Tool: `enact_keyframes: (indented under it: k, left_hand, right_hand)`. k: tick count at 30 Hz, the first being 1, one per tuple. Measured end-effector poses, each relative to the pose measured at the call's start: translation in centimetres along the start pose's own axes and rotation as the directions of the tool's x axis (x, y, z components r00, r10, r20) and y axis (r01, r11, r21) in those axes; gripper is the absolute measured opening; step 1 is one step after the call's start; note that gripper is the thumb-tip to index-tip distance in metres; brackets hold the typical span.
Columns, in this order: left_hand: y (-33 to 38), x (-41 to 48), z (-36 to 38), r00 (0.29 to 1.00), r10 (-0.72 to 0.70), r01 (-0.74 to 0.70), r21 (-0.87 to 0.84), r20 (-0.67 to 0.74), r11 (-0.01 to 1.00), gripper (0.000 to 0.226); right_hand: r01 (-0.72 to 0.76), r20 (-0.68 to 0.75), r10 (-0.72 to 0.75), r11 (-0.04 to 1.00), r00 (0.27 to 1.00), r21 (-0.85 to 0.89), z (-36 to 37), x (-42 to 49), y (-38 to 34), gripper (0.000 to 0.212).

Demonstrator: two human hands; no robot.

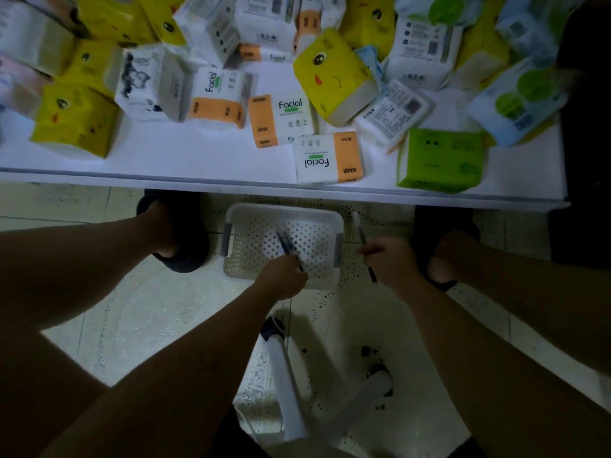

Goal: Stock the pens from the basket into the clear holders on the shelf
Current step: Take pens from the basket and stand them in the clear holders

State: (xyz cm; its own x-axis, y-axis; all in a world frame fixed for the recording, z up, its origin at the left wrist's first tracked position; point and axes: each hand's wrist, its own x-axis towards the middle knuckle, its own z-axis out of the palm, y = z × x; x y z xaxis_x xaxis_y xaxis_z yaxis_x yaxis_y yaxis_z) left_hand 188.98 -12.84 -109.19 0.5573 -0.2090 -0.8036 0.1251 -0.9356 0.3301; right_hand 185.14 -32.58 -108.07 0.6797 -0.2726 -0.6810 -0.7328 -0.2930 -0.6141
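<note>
Down on the floor [158, 312] sits one white perforated basket [285, 209]; the left hand [282, 277] grips a blurred bunch of pens [284, 241] over it, the right hand [393, 262] pinches one pen [362, 234] just beside it.

A white perforated basket [284, 213] with grey handles sits on the floor [132, 319], the left hand [282, 276] gripping blurred dark pens [285, 241] over it, the right hand [391, 259] holding one dark pen [363, 238] just beside it.

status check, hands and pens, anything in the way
Left hand grips blurred pens at the basket. Right hand holds one pen beside it. Tissue packs crowd the shelf; no clear holders in view.
</note>
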Motion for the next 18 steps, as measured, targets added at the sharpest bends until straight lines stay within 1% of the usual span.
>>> enact_keyframes:
  k: [3,5,7,10,15,18]
  left_hand:
    - [-1.4,1.9,0.4,0.997,-0.025,0.024,0.018,0.068,1.0,0.046]
    - [-1.6,2.8,0.3,0.995,-0.022,0.018,0.043,0.098,0.999,0.045]
    - [-1.7,3.7,0.4,0.993,-0.014,0.007,0.061,0.121,0.998,0.043]
    - [-1.6,5.0,1.0,0.987,-0.035,0.026,0.058,0.154,0.998,0.049]
    - [-1.9,7.2,1.6,0.969,-0.146,0.138,0.055,0.197,0.989,0.077]
    - [-2.4,8.2,2.0,0.965,-0.2,0.207,-0.026,0.172,0.978,0.08]
  right_hand:
    - [0.121,0.018,-0.12,0.991,0.993,-0.06,1.9,-1.3,-1.5,0.015]
    - [0.157,0.025,-0.156,0.982,0.988,-0.102,3.3,-1.9,-2.0,0.018]
    - [0.137,0.024,-0.135,0.986,0.991,-0.1,4.0,-2.4,-2.1,0.021]
    - [0.092,0.038,-0.089,0.99,0.995,-0.111,4.1,-3.0,-2.3,0.021]
    - [0.104,0.031,-0.101,0.988,0.994,-0.118,3.8,-3.5,-3.0,0.024]
    - [0.098,0.041,-0.094,0.988,0.995,-0.117,4.0,-3.4,-2.8,0.026]
